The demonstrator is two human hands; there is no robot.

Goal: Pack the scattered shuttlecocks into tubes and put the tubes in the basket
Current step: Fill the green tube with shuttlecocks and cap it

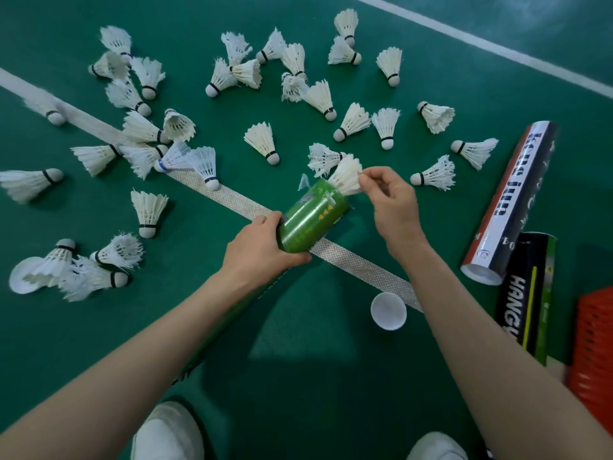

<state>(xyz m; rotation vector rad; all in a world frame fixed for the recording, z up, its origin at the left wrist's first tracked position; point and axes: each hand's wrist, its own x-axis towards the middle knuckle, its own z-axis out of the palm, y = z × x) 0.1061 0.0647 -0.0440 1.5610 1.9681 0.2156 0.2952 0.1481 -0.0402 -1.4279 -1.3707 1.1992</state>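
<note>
My left hand (262, 250) grips a green tube (308, 219) near its open top, the tube slanting down towards my body under my left forearm. A white feather shuttlecock (345, 175) sticks out of the tube's mouth, and my right hand (389, 200) pinches its feathers at the rim. Several white shuttlecocks (262, 141) lie scattered across the green court floor in front and to the left. An orange basket (593, 353) shows at the right edge.
Two more tubes lie at the right: a red, white and black one (510, 204) and a black and green one (527, 293). A white cap (388, 311) lies on the floor by a white court line (358, 267). Another cap (23, 275) lies far left. My white shoes are at the bottom.
</note>
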